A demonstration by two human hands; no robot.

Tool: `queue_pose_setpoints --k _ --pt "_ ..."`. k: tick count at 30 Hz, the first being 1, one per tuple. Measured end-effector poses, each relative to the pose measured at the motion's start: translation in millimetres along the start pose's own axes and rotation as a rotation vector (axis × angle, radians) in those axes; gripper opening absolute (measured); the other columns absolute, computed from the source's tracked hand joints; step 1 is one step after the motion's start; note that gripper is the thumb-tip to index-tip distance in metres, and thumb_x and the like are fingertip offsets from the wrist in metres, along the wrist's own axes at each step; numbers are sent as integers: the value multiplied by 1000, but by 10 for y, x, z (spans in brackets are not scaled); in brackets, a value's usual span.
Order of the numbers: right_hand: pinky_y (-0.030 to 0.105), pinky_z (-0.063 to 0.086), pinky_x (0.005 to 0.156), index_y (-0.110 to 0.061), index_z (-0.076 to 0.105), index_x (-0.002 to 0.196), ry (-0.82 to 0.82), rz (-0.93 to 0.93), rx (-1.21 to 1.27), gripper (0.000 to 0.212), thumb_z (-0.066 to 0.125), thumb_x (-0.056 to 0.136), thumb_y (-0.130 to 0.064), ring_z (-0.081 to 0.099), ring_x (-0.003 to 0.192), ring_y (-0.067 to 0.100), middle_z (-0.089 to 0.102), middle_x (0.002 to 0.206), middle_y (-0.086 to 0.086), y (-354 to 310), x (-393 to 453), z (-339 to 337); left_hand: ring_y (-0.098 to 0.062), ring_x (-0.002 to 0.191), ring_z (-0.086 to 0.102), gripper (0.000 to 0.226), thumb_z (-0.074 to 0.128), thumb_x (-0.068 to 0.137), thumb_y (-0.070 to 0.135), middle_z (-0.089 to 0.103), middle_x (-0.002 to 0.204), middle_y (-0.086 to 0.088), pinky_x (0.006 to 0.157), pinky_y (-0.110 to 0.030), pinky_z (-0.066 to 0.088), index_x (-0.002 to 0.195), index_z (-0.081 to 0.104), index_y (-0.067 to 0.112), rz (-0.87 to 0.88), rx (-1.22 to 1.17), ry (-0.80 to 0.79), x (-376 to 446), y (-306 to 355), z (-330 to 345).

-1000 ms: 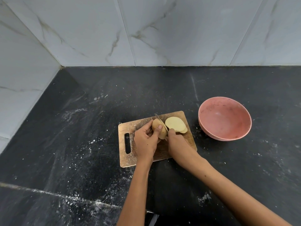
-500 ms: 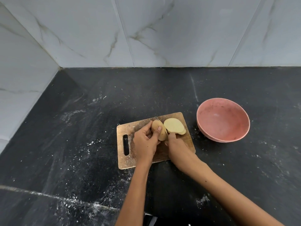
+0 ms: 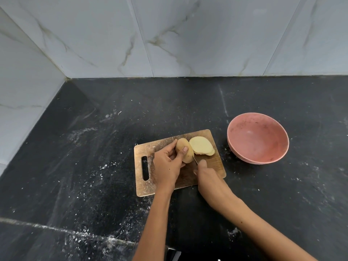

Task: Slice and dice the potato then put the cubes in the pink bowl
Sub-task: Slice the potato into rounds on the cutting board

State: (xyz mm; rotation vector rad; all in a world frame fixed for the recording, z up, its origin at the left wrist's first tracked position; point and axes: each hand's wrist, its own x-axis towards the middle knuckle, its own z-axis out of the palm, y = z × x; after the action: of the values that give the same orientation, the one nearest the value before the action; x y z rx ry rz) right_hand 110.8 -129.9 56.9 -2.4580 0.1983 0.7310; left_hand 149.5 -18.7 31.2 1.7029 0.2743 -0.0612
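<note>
Head view looks down on a black counter (image 3: 94,147) dusted with white specks, set in a corner of grey marbled wall tiles (image 3: 169,34). On it lies a wooden board (image 3: 146,183) with a slot handle at its left end. Left hand (image 3: 167,162) curls round the potato (image 3: 185,150), thumb on the near side and fingers over the far side, holding the uncut piece steady on the board. Right hand (image 3: 207,178) is closed round the handle of a knife (image 3: 194,159); only a short bit of blade shows, at the potato's right edge, the rest hidden by the hand and the potato. Just right of the blade, pale slices (image 3: 201,146) lie flat on the board, overlapping one another. Pink bowl (image 3: 258,138) stands on the counter to the right of the board, near it but not touching, and nothing shows inside it. Both forearms reach in from the bottom edge
</note>
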Motion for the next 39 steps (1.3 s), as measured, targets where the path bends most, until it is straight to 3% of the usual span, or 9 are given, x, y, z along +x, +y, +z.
queue_pose_setpoints --k 4,7,14,20,26,32,36,39 --pt "35 50 77 -14 34 113 24 2 3 14 40 100 -11 60 98 23 59 107 8 -46 68 -14 -14 102 68 50 73 83 16 69 115 -9 80 -42 59 129 58 2 24 46 4 32 -10 -10" --pt "36 48 80 -10 34 123 38 -15 -17 25 41 99 -8 60 104 27 60 113 12 -119 161 -34 -14 100 69 48 71 84 13 69 114 -12 74 -35 60 128 58 1 10 19 -9 46 -16 -29" --pt "36 46 78 -16 33 103 -21 0 41 4 34 104 -20 58 102 25 58 109 10 5 12 31 -11 98 68 48 70 85 12 69 115 -10 66 -24 58 130 56 1 1 -1 -29 38 -18 -47" --pt "34 49 80 -9 39 120 -7 -21 64 19 40 102 -18 60 100 25 60 112 12 -77 296 -10 -16 101 68 48 70 85 11 68 116 -12 72 -32 60 130 57 0 -1 -3 -38 64 -16 -42" --pt "36 50 82 -16 35 101 -52 0 113 9 36 104 -24 58 94 19 60 105 8 52 178 68 -14 101 68 49 71 85 12 68 117 -9 68 -27 59 131 56 3 -13 -13 -50 57 -11 -51" --pt "32 46 81 -6 43 118 -39 -13 134 22 37 104 -23 59 103 25 60 115 13 -45 329 -18 -15 102 68 49 71 84 12 68 117 -11 75 -35 60 130 57 1 -6 -11 -41 70 -1 -41" --pt "28 44 74 -13 38 101 -65 0 135 13 35 104 -25 55 87 14 60 108 9 65 231 56 -11 100 68 48 71 84 12 68 117 -10 71 -29 59 129 57 2 -9 -12 -33 60 -3 -31" --pt "31 45 76 -11 40 104 -40 -6 130 14 36 104 -24 56 92 19 59 109 11 55 275 61 -13 101 68 49 71 85 12 68 117 -10 70 -28 59 130 56 1 -11 -15 -37 59 -13 -33"
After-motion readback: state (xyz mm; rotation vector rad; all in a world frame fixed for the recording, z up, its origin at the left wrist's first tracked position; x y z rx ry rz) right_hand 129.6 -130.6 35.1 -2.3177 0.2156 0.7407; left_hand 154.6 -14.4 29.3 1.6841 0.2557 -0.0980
